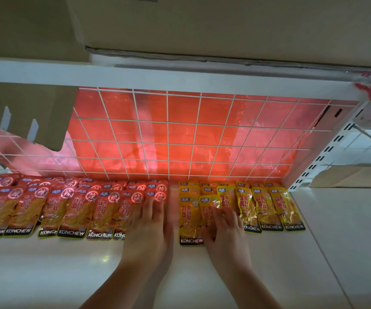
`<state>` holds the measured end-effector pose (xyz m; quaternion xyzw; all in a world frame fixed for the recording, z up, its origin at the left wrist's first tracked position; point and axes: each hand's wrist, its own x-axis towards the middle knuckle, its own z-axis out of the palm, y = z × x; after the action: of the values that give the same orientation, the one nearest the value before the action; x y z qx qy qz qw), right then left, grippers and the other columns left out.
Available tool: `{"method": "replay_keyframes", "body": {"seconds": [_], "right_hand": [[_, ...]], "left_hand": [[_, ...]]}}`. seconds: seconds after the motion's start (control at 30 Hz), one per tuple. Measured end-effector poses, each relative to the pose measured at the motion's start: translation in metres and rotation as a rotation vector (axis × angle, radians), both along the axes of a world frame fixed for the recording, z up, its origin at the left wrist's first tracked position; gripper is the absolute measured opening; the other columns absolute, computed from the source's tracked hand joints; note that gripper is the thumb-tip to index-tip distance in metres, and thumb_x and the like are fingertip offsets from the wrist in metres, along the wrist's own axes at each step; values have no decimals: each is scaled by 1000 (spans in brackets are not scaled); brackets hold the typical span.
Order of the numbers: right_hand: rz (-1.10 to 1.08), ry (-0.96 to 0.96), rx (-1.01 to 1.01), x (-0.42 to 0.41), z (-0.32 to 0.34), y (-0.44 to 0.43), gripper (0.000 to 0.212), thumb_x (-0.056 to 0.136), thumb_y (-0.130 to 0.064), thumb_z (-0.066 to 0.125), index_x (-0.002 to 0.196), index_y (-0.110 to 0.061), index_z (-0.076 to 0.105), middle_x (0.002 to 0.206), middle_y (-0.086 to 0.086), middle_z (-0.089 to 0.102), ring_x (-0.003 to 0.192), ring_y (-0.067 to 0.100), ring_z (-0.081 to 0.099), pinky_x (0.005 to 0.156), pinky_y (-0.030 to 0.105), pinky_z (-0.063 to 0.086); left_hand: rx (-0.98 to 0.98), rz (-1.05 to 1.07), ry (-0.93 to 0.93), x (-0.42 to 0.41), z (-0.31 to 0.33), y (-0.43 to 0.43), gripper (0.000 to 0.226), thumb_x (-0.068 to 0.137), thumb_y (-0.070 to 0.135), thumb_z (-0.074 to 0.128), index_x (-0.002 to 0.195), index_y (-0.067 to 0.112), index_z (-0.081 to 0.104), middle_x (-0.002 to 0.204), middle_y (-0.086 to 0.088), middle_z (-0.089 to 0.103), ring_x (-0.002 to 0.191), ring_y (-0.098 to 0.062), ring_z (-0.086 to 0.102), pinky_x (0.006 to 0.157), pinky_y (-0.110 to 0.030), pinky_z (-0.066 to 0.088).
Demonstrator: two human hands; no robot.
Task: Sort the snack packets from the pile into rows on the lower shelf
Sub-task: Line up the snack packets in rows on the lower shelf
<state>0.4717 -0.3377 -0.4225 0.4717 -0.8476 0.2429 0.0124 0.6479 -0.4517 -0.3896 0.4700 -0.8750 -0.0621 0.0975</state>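
Left hand [145, 233] on glossy red packets [68, 208]

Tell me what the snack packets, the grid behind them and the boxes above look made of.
Red packets and yellow packets: glossy plastic film, likely, from the glare and creases. Grid: thin white-coated wire, probably metal. Boxes: matte brown cardboard, seemingly.

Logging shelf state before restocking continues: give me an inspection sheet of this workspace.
Surface: white lower shelf, packets lined along its back.
Job's things: red packets in overlapping rows left; yellow packets right.
Clutter: nothing seen.
Hands: left hand flat on rightmost red packets; right hand on yellow packets, grip blurred.
Cables: nothing seen.
Surroundings: wire grid backed by red sheet; cardboard boxes above.
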Motion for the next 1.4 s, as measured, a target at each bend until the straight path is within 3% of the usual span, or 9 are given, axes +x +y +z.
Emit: {"method": "replay_keyframes", "body": {"seconds": [0.3, 0.47, 0.57, 0.7, 0.87, 1.1, 1.17, 1.3, 1.4], "right_hand": [[3, -27, 4, 0, 2, 0, 58, 87, -43, 68, 141, -23, 58, 133, -2, 49, 120, 24, 52, 88, 37, 57], [-17, -66, -41, -1, 3, 1, 55, 86, -37, 70, 139, -23, 60, 136, -1, 50, 120, 25, 52, 87, 36, 55], [-36, -95, -71, -2, 8, 1, 54, 85, -34, 73, 136, -21, 62, 134, 1, 54, 120, 27, 53, 88, 39, 54], [-60, -64, -152, -2, 29, -2, 49, 87, -35, 78, 131, -18, 65, 126, 1, 61, 117, 27, 55, 86, 37, 52], [30, -71, -274, -4, 85, -8, 42, 89, -29, 73, 127, -16, 66, 118, -1, 63, 108, 26, 58, 88, 39, 52], [73, -100, -481, -1, 192, 12, 44, 86, -47, 58, 126, -30, 65, 118, -19, 61, 105, 1, 60, 85, 18, 48], [85, -131, -588, -3, 230, 29, 42, 85, -45, 58, 124, -32, 65, 116, -21, 62, 110, 2, 60, 84, 14, 47], [70, -103, -723, -12, 311, 85, 33, 85, -43, 62, 117, -35, 66, 107, -15, 67, 107, 12, 65, 83, 32, 54], [36, -27, -765, -19, 361, 136, 25, 86, -40, 64, 111, -38, 67, 107, -13, 71, 108, 12, 67, 88, 35, 56]], "left_hand": [[-88, -14, 67, 4, -11, -2, 63, 91, 45, 70, 144, 12, 59, 145, -12, 53, 126, -41, 51, 98, -55, 50], [-137, -87, 119, 6, -9, -2, 59, 90, 52, 52, 139, 20, 60, 139, -6, 54, 119, -39, 52, 91, -52, 52], [-175, -171, 234, 5, -2, -1, 50, 87, 47, 56, 131, 24, 65, 131, -1, 60, 112, -31, 52, 85, -48, 51], [-26, -223, 393, 1, 19, -3, 48, 90, 47, 56, 133, 26, 65, 129, 6, 63, 117, -24, 55, 92, -46, 51], [54, -324, 561, -5, 69, -7, 48, 91, 48, 57, 133, 26, 65, 122, 12, 66, 113, -13, 57, 92, -36, 48], [49, -563, 677, -19, 166, 4, 45, 90, 49, 54, 126, 28, 68, 113, 16, 68, 109, -7, 60, 91, -29, 45], [40, -652, 725, -28, 197, 14, 42, 90, 50, 54, 125, 32, 67, 112, 22, 67, 109, -2, 58, 86, -25, 44], [52, -827, 839, -52, 267, 46, 32, 88, 54, 53, 119, 49, 62, 113, 30, 65, 111, 8, 56, 76, -13, 42], [30, -959, 928, -67, 315, 78, 26, 88, 52, 53, 113, 54, 59, 112, 32, 63, 105, 14, 55, 60, -2, 39]]}}
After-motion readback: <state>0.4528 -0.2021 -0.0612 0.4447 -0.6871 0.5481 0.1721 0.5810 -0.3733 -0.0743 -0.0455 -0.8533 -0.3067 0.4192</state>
